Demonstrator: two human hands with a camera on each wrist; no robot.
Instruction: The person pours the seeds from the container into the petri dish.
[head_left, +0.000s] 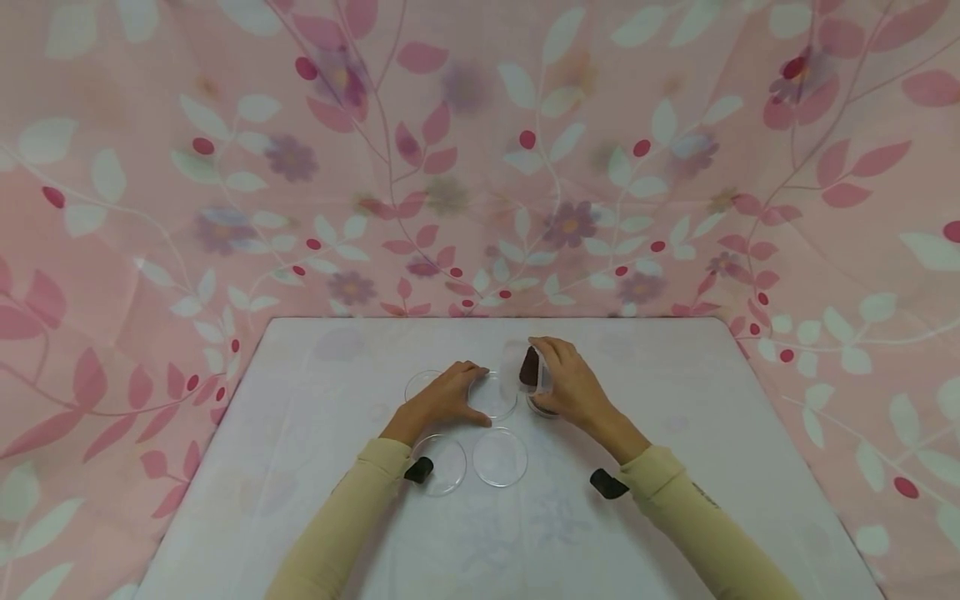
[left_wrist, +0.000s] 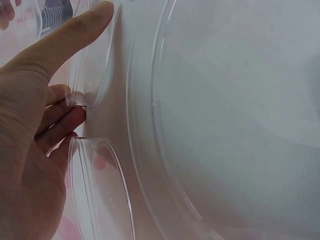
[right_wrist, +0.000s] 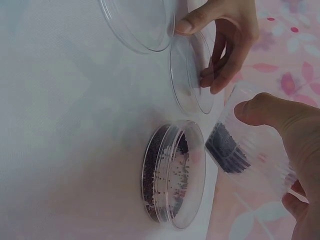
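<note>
My right hand (head_left: 573,387) grips a clear plastic cup (right_wrist: 257,150), tilted on its side, with dark granules (right_wrist: 227,150) gathered low in it. Just under the cup stands a petri dish (right_wrist: 200,200) with dark granules over its bottom and some clinging to its wall, as the right wrist view shows. My left hand (head_left: 447,397) holds another clear petri dish (head_left: 495,415) at its edges, thumb on the near side and fingers on the far side. That dish sits left of the one with granules, and no granules show in it.
Two more clear petri dishes lie nearer me, a right one (head_left: 500,482) and a left one (head_left: 450,492) partly behind my wrist strap. Another dish (head_left: 422,384) shows behind my left hand. A white cloth covers the table (head_left: 637,533); a pink floral curtain (head_left: 480,167) hangs behind.
</note>
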